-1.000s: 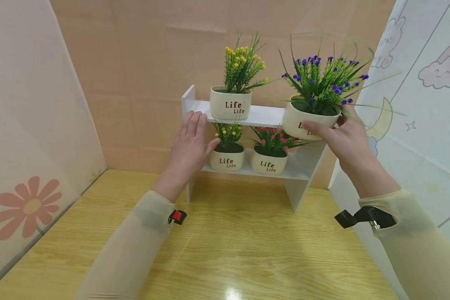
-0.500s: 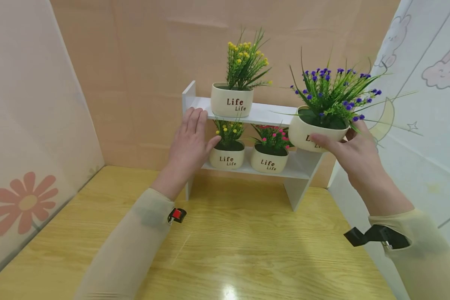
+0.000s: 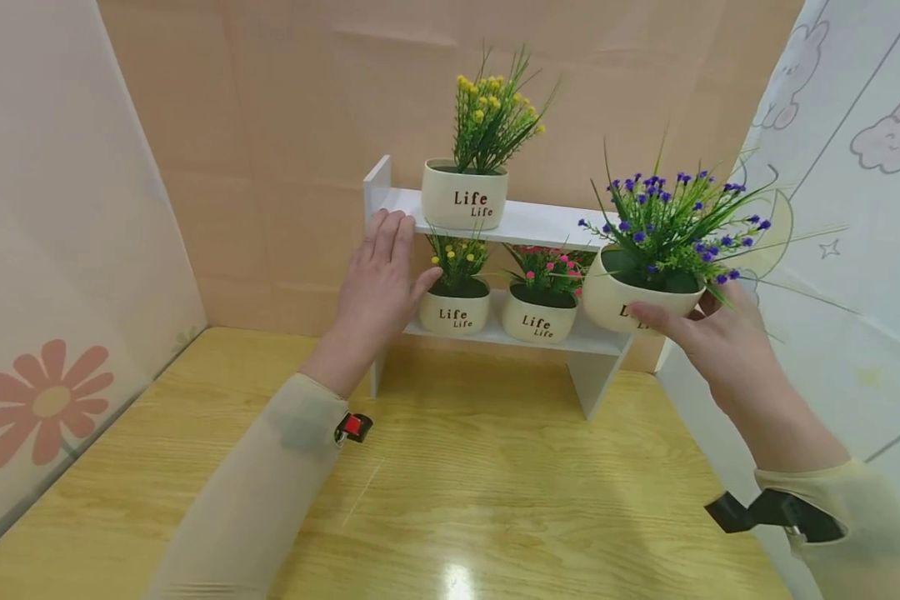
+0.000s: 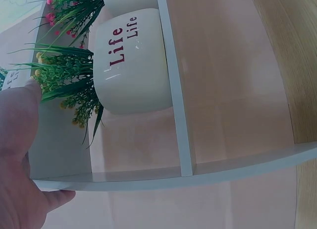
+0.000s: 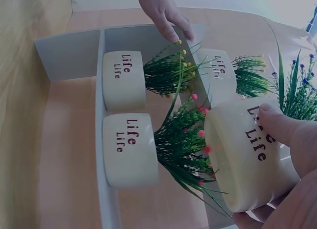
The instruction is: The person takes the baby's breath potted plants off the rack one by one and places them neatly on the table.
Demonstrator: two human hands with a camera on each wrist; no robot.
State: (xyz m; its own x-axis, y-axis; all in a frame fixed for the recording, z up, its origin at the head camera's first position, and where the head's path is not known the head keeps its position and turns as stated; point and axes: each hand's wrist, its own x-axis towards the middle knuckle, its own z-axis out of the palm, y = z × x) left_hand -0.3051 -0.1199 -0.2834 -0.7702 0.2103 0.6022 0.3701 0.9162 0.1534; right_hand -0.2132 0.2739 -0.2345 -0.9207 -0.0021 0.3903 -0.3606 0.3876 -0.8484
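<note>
My right hand [image 3: 727, 350] holds a cream pot [image 3: 607, 292] lettered "Life", filled with purple flowers [image 3: 667, 200]. The thumb presses its front and the fingers go behind, partly hidden. This pot is tilted and held in front of the right end of a white two-tier shelf [image 3: 547, 221]. My left hand [image 3: 378, 287] rests on the shelf's upper left corner, fingers extended over the board and thumb spread to the side. Close to that thumb, a small pot of yellow flowers [image 3: 453, 312] stands on the lower tier.
On the upper tier stands a larger pot of yellow flowers [image 3: 465, 196]. Beside the small yellow one, a pot of pink flowers [image 3: 540, 317] sits on the lower tier. The shelf stands on a wooden table [image 3: 420, 483], with a patterned wall [image 3: 855, 275] close on the right.
My right hand has brought the purple-flower pot down and slightly right, away from the upper board and toward me. The left hand has stayed on the shelf corner.
</note>
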